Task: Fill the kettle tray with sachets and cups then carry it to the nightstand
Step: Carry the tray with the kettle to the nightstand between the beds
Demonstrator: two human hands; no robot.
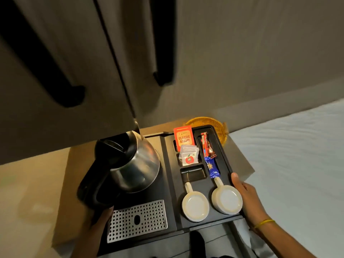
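Note:
I hold a black kettle tray (170, 183) in front of me, over a wooden nightstand (74, 183). My left hand (101, 217) grips its near left edge, partly hidden behind the kettle handle. My right hand (243, 192) grips its right rim. On the tray stand a steel kettle (137, 162) with a black handle, two white cups (195, 205) (227, 199) upside down, an orange Classic Assam tea sachet (183, 135), white sachets (189, 155), and red (204, 144) and blue (212, 167) stick sachets. A perforated metal drip grate (137, 220) lies at the tray's near left.
An orange wicker basket (214, 125) sits on the nightstand behind the tray. A bed with a white sheet (297, 155) lies to the right. Grey cabinet doors with black handles (165, 53) hang above, their lower edge close over the kettle.

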